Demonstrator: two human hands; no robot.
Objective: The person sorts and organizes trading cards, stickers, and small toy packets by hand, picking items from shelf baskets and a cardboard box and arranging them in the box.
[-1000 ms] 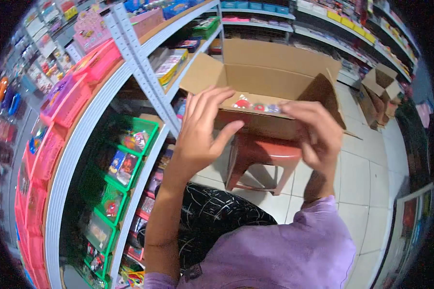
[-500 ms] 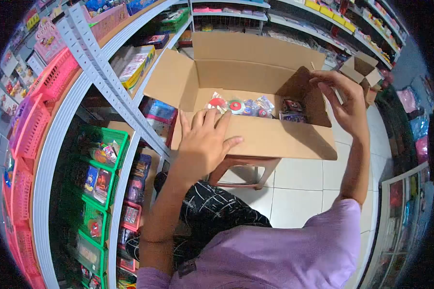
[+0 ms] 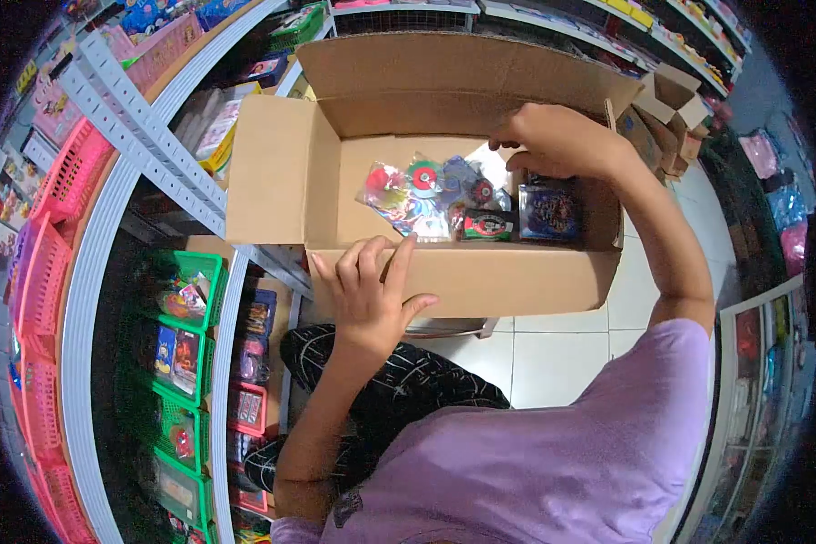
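Note:
An opened cardboard box [image 3: 462, 283] stands before me with its flaps folded out. My left hand [image 3: 367, 295] lies on the near flap, fingers spread and fingertips at its upper edge. Over the right part of the box hangs my right hand [image 3: 567, 140], fingers bent downward and thumb apart, with nothing visible between them. Inside lie small plastic packets with red and green round pieces [image 3: 423, 178], a black, red and green packet [image 3: 488, 225] and dark printed packets [image 3: 548, 213] at the right. My right hand is nearest the packets at the right end.
A metal shelf post [image 3: 145, 136] rises at the left, close to the box. Green baskets [image 3: 183, 363] and pink baskets [image 3: 50, 281] of goods line the shelves there. Another open carton [image 3: 671, 118] stands behind at the right, and a glass case [image 3: 762, 408] is at the far right.
My right hand has moved left and inward from the box's right edge to above its contents. The view has tipped so more of the inside shows. My left hand remains on the near flap.

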